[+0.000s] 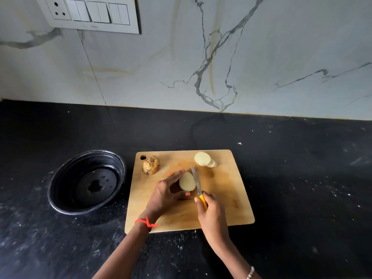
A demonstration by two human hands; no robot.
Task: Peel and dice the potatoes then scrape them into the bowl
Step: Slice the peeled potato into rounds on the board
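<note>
We note a tan rectangular wooden cutting board (225, 198) on the black speckled stone counter (302, 178). The left hand (167, 193) curls around a peeled pale potato (187, 181), its cut face turned toward the knife. The right hand (211, 212) is closed on the yellow handle of a steel-bladed knife (196, 183), blade just beside the cut face (contact unclear). A stack of pale round slices (204, 159) lies at the far right of the board; an unpeeled speckled brown potato (151, 164) at far left. The round black bowl (66, 174) stands left of the board.
</note>
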